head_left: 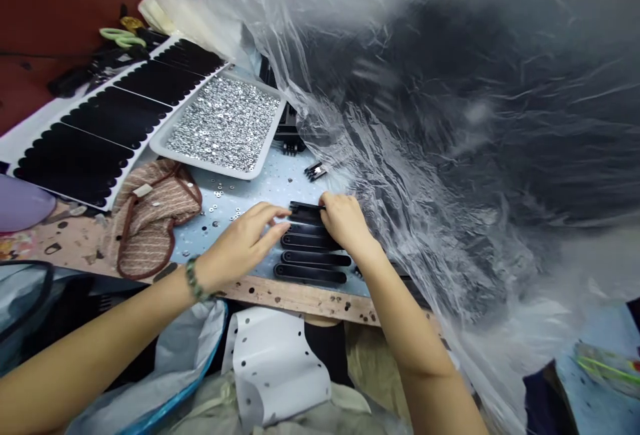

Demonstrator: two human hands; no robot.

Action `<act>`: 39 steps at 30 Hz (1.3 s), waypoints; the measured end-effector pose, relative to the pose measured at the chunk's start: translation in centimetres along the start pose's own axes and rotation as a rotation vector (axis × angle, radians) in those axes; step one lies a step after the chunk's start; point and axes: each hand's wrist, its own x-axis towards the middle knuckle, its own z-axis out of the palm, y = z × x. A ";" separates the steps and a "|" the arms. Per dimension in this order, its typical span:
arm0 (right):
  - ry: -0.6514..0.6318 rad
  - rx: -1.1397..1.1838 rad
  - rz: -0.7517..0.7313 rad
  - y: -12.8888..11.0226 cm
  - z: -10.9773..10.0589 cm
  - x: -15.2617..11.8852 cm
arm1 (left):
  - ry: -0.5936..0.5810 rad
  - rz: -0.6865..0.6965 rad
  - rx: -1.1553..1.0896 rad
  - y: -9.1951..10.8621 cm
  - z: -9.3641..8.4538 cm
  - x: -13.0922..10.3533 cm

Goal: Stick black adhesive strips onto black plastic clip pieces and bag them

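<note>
Several long black plastic pieces with rounded ends [316,259] lie side by side near the front edge of the blue-topped table. At the far end of this row is a black plastic part [306,212] with a raised edge. My right hand [345,220] has its fingers closed around the right end of that part, partly hiding it. My left hand [250,238], with a beaded bracelet on the wrist, reaches to the part's left end. Its thumb and forefinger are apart, the fingertips at or close to that end; whether they touch is unclear.
A white tray [210,167] full of small metal rings stands behind. Black scallop-edged sheets [115,115] lie at left, near a brown striped cloth [157,222]. Loose rings [215,208] dot the tabletop. A large clear plastic bag [450,155] of dark contents bulges over the right side.
</note>
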 end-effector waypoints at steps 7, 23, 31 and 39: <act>0.134 0.174 -0.157 0.4 0.2 -0.9 | -0.717 -0.044 0.021 1.5 -1.2 -11.9; -0.165 0.940 -0.329 -2.9 -2.9 -12.8 | -0.311 -0.326 -0.525 -0.4 4.6 -10.3; -0.227 0.986 0.026 -3.6 -2.0 -12.6 | -0.219 -0.311 -0.579 1.0 1.7 -7.7; -0.166 0.721 -0.052 -4.1 -2.3 -13.5 | -0.041 -0.172 -0.249 1.0 1.5 -7.5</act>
